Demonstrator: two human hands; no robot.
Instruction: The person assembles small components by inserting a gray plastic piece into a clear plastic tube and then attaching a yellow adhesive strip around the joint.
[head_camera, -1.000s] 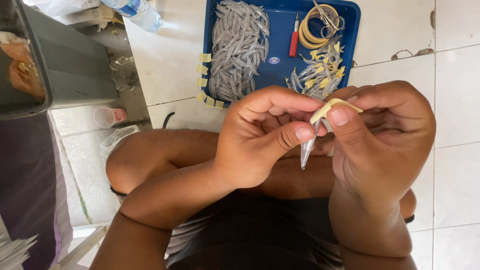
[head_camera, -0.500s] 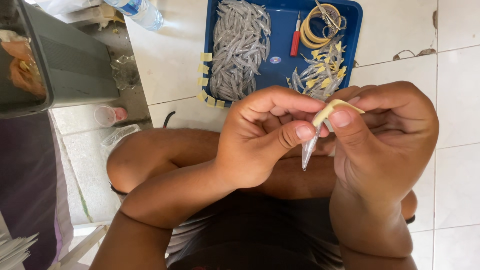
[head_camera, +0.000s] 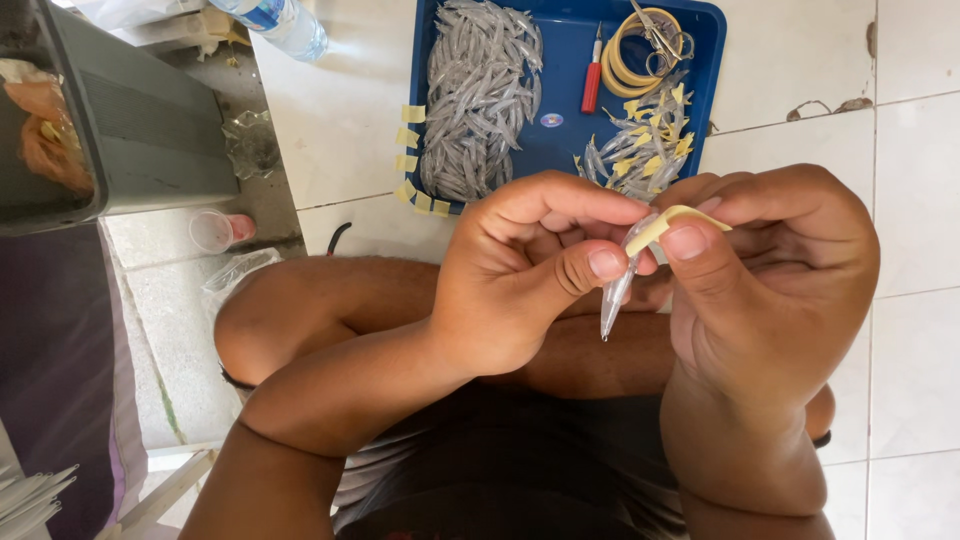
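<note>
As both hands meet above the person's crossed legs, the work centres on one small clear pouch.

Pouch: a narrow, cone-shaped clear plastic sachet, tapering to a point at its lower end, held in mid-air between the two hands, near the blue tray's near edge.

Tape: a short strip of pale yellow tape folded over the sachet's wide top.

Left hand: the left hand has its fingers closed lightly, thumb and forefinger pinching the sachet's upper body.

Right hand: the right hand is curled shut, its thumb tip pressing the tape against the forefinger.

Handling: judged very light, thin and crinkly, easily crushed and probably slick; the taped top looks the firmest place to take hold, the pointed tip the weakest.

Tray: a blue plastic tray on the far side, on white floor tiles.

Left heap: a dense pile of untaped clear sachets, glossy and silvery.

Right heap: a smaller pile of taped sachets, yellow tabs showing.

Tools: a roll of yellowish tape, small scissors and a red-handled cutter at the tray's far right.

Tabs: cut yellow tape pieces stuck along the tray's left rim.

Far left: a grey bin, a small clear cup, a plastic bottle.
</note>
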